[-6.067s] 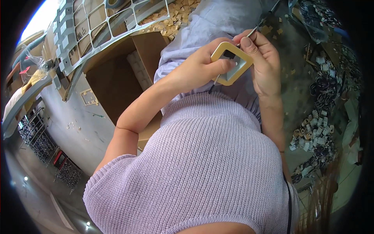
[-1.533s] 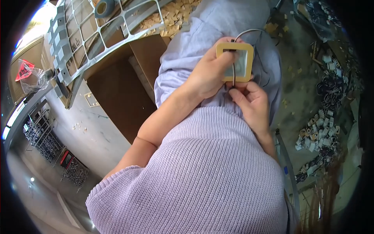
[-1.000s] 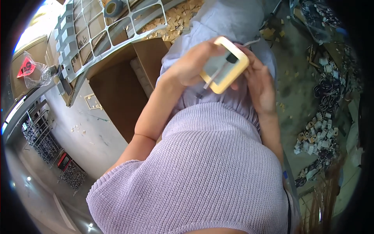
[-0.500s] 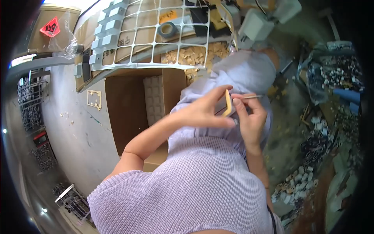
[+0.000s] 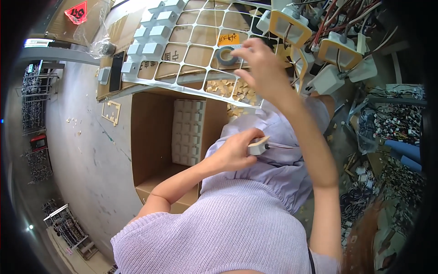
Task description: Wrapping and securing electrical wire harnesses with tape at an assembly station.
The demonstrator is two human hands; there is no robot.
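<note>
The fingers of the left hand (image 5: pixel 237 150) are clamped around a small grey-white housing (image 5: pixel 259 148) with a tan rim, held above the lap, on the wearer's side of the white grid (image 5: pixel 207 68) and below its near right corner. A thin cable (image 5: pixel 285 147) leaves the housing's side and runs rightward across the lap. The fingers of the right hand (image 5: pixel 265 66) are spread, thumb apart from the rest, over the right part of the grid; they overlap the tape roll (image 5: pixel 221 57) there, but whether they touch it I cannot tell.

Half a second ago both hands met at the housing, the right one pinching the cable. Now the right has let go and moved up to the grid, so I judge that handling of the cable has paused and the left hand alone steadies the piece.

Farther out, grey-white blocks (image 5: pixel 150 49) line the grid's left end, and an open cardboard box (image 5: pixel 155 132) stands below its near edge. Tan scraps (image 5: pixel 235 93) lie under its near right part. Right of it sit other tan-rimmed housings (image 5: pixel 340 54) among tangled wires (image 5: pixel 335 16).
</note>
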